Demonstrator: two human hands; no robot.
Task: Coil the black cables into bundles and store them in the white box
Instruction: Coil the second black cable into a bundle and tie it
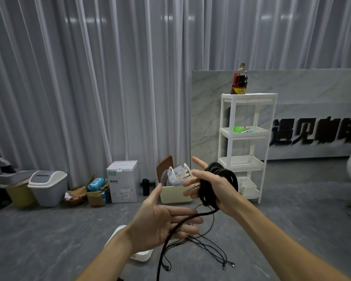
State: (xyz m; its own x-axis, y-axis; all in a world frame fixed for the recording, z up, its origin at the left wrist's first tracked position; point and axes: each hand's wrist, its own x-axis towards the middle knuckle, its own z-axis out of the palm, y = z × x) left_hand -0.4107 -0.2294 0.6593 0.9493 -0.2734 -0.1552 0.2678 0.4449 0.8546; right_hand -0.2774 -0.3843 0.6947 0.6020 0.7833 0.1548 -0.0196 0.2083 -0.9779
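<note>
A thick coil of black cable (221, 175) is wound round my right hand (215, 185), whose fingers and thumb stretch out to the left, roughly straight. The cable's free length (182, 224) runs down from the coil across the flat fingers of my left hand (162, 222), which lies palm up, and drops to the floor. More thin black cables (213, 250) lie tangled on the floor below my hands. The white box (142, 256) sits on the floor under my left forearm, mostly hidden.
A cream bin (175, 196) with plastic bags stands behind my hands. A white shelf rack (245, 138) with a sauce bottle (239, 80) is at the right. A white carton (123, 181), small cardboard boxes and a grey lidded bin (48, 186) line the curtain.
</note>
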